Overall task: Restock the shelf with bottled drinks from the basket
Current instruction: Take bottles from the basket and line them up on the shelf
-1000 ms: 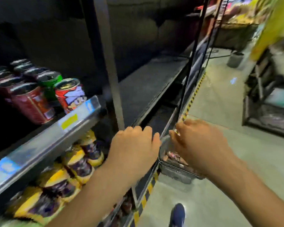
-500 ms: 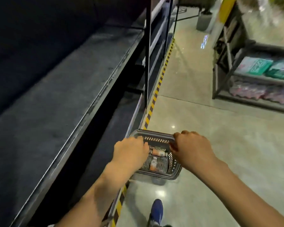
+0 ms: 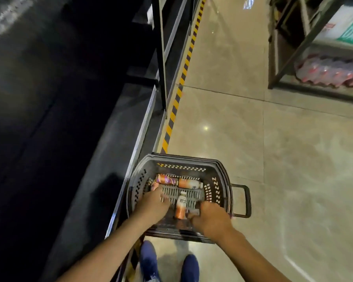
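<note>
On the floor [image 3: 253, 159], just beside the low edge of the dark shelf [image 3: 110, 139], stands the dark plastic basket [image 3: 181, 158], and the bottled drinks lie inside it. One orange bottle [image 3: 180, 204] lies in the middle of the grid bottom with its white cap pointing away from you. A second orange bottle [image 3: 190, 183] lies across the far end, and a purple and orange bottle [image 3: 165, 179] lies next to it on the left.

Both your hands are down inside the basket and apart from each other, with the middle bottle between them. Your left hand [image 3: 153, 204] reaches to the left side, its fingers near the far bottles. Your right hand [image 3: 211, 218] is at the near right side, its fingers curled close to the base of the middle bottle. I cannot tell if either hand grips something.

The basket handle [image 3: 246, 202] hangs out to the right. A yellow and black stripe [image 3: 179, 88] runs along the foot of the shelf. Your blue shoes [image 3: 149, 259] are just behind the basket. Across the aisle, a rack [image 3: 277, 58] carries wrapped packs of bottles [image 3: 330, 73].
</note>
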Available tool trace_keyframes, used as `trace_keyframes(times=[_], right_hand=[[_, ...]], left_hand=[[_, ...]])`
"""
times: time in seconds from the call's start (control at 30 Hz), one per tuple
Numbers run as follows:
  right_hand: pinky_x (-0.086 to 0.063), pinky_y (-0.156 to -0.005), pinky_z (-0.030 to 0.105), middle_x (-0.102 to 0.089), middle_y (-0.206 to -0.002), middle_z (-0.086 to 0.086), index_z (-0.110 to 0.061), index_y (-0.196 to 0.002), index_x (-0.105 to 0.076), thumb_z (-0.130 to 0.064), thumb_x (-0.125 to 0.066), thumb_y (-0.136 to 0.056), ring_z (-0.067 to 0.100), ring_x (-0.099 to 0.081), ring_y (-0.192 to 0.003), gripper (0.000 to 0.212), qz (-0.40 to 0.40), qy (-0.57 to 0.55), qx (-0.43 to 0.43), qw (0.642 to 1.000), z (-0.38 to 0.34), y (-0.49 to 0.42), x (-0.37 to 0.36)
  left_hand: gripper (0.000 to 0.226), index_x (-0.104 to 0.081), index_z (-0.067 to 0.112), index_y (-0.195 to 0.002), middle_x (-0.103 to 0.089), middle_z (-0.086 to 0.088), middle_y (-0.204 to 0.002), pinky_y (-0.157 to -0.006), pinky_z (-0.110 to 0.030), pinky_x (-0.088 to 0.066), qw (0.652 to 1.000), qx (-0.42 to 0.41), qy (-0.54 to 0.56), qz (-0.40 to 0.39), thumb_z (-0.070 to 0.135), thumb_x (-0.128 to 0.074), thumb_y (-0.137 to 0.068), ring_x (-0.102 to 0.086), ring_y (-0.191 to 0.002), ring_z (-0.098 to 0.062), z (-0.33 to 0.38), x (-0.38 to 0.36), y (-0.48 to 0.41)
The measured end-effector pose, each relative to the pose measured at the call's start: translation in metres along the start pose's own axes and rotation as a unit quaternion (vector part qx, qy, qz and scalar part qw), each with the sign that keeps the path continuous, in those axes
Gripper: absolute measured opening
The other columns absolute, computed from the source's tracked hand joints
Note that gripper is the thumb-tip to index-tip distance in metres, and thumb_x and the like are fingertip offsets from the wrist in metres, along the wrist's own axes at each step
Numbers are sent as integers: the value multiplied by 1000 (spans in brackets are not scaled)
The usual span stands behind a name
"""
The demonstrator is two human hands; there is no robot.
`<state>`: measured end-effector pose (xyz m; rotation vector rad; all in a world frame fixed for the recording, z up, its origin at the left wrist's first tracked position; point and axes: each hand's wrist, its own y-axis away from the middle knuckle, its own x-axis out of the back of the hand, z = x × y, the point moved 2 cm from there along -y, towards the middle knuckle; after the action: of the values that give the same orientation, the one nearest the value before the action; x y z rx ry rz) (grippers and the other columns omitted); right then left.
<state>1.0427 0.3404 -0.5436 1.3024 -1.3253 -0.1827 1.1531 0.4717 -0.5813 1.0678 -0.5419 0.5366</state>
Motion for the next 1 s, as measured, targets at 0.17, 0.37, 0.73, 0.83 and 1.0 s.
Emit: trace_keyframes(times=[0.17, 0.37, 0.73, 0.83, 1.0], right_hand=[[-48, -79, 22, -65, -97, 0, -21, -101, -59, -36, -65, -91, 19, -63, -91, 19, -42, -222, -85, 970, 40, -163, -101], [-42, -72, 22, -64, -99, 5, -6, -119, -58, -40, -66, -93, 17, -59, -82, 44, -51, -278, -182, 942, 88, -331, -220], [-58, -72, 45, -60, -97, 7, -20, -112, -39, -62, -85, -54, 28, -64, -82, 86, 26, -336, -312, 888, 149, -515, -400], [-56, -78, 48, -60, -97, 4, -22, -108, -37, -66, -83, -52, 30, -64, -87, 84, 65, -351, -316, 879, 154, -526, -405], [-58, -78, 52, -64, -97, 3, -25, -102, -42, -51, -81, -69, 27, -67, -85, 57, 76, -396, -282, 871, 161, -510, -383]], left_hand=[[27, -56, 9, -116, -65, -13, -110, -65, -28, -44, 988, 96, 122, -12, 21, -62, -93, -63, -90, -28, -71, -111, -145], [52, -48, 9, -137, -62, -16, -119, -72, -30, -46, 976, 157, 151, 13, 14, -67, -89, -60, -95, -26, -151, -206, -283], [80, -41, 11, -134, -46, -16, -137, -94, -47, -47, 976, 201, -22, 87, 51, -76, -75, -48, -124, -35, -219, -311, -448], [84, -37, 7, -138, -45, -19, -139, -89, -43, -47, 968, 233, 16, 89, 51, -75, -77, -53, -121, -37, -221, -325, -459], [75, -45, 10, -135, -51, -16, -136, -92, -42, -46, 945, 284, 134, 92, 45, -77, -77, -55, -118, -38, -228, -331, -453]])
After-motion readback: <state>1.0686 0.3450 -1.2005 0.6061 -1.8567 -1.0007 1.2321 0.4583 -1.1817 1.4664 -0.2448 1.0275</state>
